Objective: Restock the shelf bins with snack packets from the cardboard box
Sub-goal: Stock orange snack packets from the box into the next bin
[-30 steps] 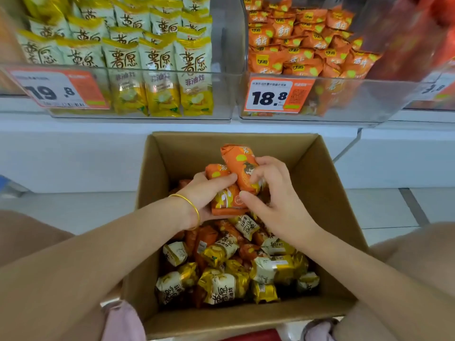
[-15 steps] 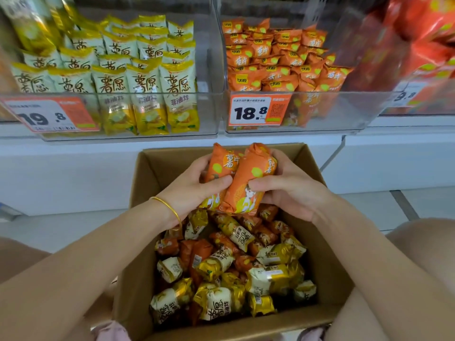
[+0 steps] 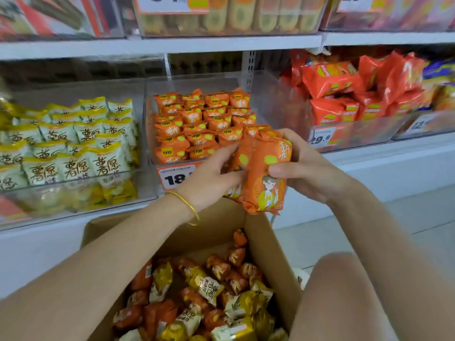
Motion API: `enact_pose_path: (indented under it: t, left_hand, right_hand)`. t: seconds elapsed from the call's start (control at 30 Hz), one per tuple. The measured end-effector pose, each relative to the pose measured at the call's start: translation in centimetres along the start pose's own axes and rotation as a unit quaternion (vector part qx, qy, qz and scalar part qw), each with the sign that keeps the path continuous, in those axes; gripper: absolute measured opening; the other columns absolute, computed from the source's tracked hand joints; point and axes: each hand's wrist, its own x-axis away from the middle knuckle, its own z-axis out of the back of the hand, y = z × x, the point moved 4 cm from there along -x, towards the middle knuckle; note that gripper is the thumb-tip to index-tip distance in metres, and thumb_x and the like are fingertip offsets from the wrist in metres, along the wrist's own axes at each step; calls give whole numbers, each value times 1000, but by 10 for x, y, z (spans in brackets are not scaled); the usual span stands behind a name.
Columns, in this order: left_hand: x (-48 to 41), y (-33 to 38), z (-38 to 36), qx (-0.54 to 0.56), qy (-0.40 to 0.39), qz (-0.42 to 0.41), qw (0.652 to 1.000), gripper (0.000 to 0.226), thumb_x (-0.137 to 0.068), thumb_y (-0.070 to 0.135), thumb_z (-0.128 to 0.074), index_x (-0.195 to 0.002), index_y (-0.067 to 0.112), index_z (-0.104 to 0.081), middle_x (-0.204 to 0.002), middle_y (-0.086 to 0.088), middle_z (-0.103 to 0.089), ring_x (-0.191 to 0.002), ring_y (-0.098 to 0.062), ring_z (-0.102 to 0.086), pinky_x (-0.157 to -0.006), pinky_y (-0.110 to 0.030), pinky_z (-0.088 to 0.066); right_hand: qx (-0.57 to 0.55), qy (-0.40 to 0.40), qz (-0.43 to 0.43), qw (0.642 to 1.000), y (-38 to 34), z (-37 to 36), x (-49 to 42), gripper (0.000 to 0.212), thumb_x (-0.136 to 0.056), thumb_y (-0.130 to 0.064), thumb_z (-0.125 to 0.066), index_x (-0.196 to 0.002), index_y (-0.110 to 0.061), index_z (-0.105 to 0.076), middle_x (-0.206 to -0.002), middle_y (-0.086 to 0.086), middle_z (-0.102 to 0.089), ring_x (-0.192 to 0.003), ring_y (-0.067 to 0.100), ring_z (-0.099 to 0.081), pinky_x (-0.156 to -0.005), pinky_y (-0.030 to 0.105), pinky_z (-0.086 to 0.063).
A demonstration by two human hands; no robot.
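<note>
Both hands hold a small bunch of orange snack packets (image 3: pixel 264 173) in the air, just in front of the clear middle bin (image 3: pixel 172 94) that is filled with rows of the same orange packets. My left hand (image 3: pixel 211 175), with a gold bangle on the wrist, grips the bunch from the left. My right hand (image 3: pixel 302 166) grips it from the right, fingers curled over the top. Below them stands the open cardboard box (image 3: pixel 275 254), holding several mixed orange and yellow packets.
A clear bin of yellow-and-white packets (image 3: pixel 73 148) sits to the left of the orange bin. To the right is a bin of red-orange packets (image 3: pixel 344 94). Another shelf (image 3: pixel 221 41) with more bins runs above. My knee (image 3: pixel 349 291) is beside the box on the right.
Both hands have lifted the orange packets out of the box and up to the front of the orange bin. The view has tilted up toward the shelves.
</note>
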Motion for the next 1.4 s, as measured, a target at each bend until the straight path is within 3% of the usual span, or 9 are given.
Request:
enact_pose_path:
  t: [0.2, 0.3, 0.4, 0.57, 0.8, 0.9, 1.07, 1.23, 1.4]
  left_hand:
    - [-64, 51, -3, -143, 45, -113, 982, 46, -91, 5, -58, -129, 28, -44, -111, 22, -51, -96, 12, -51, -86, 1, -35]
    - [-84, 50, 11, -321, 108, -143, 930, 23, -86, 11, -59, -107, 11, -69, -106, 0, -64, -106, -20, -58, -97, -29, -41]
    - [-93, 22, 18, -432, 50, -82, 897, 27, -79, 29, -64, -94, 10, -75, -95, -11, -66, -97, -32, -58, -92, -45, -43]
    - [-94, 10, 20, -451, 23, -40, 891, 29, -83, 28, -69, -107, 12, -70, -97, -6, -54, -94, -24, -53, -86, -41, -45]
    - [-100, 18, 19, -505, 22, -24, 862, 30, -83, 37, -65, -106, 18, -66, -94, -1, -48, -97, -24, -52, -85, -42, -45]
    - [-106, 23, 15, -425, 30, -23, 905, 43, -82, 26, -69, -123, 18, -58, -114, -2, -56, -105, -17, -53, -92, -31, -45]
    - [-113, 30, -2, -363, -3, -58, 930, 41, -87, 17, -64, -127, 16, -57, -117, 10, -56, -107, -2, -48, -83, -3, -32]
    - [-124, 25, -5, -438, 0, -82, 895, 33, -86, 24, -66, -118, 19, -63, -119, -1, -63, -111, -20, -55, -94, -37, -45]
    - [-124, 12, -16, -545, -39, -67, 835, 38, -92, 36, -56, -128, 27, -56, -133, 5, -55, -124, -19, -47, -98, -38, -42]
  right_hand:
    - [158, 49, 51, 985, -62, 62, -30, 70, -44, -24, -83, -104, -18, -48, -84, -5, -65, -77, 7, -64, -65, 25, -54]
    - [239, 43, 42, 969, -74, 82, -51, 78, -47, -17, -92, -111, -18, -47, -96, 0, -60, -81, 6, -62, -70, 21, -55]
    - [283, 4, 2, 959, -62, 89, -67, 76, -57, -18, -86, -122, -19, -46, -110, -1, -55, -85, 1, -61, -61, 11, -49]
    - [332, -58, -37, 941, -31, 93, -80, 90, -50, -28, -93, -126, -25, -45, -125, -7, -48, -105, 2, -58, -81, 20, -51]
    - [326, -123, -45, 936, -8, 81, -78, 71, -56, -21, -92, -111, -35, -50, -125, -8, -54, -104, 0, -59, -88, 25, -53]
    - [322, -136, -45, 936, -6, 77, -78, 69, -54, -20, -92, -107, -34, -50, -129, -11, -52, -105, -1, -58, -85, 22, -53]
    - [209, -19, -14, 978, -27, 112, -58, 76, -49, -24, -88, -116, -28, -53, -112, -10, -62, -94, 6, -65, -73, 20, -52]
    - [265, 104, 41, 958, -47, 119, -54, 65, -50, -31, -85, -101, -26, -46, -86, -5, -57, -69, -1, -59, -63, 19, -51]
    - [341, 224, 128, 904, -62, 118, -59, 64, -63, -22, -88, -107, -20, -40, -85, -10, -51, -68, -1, -51, -62, 16, -47]
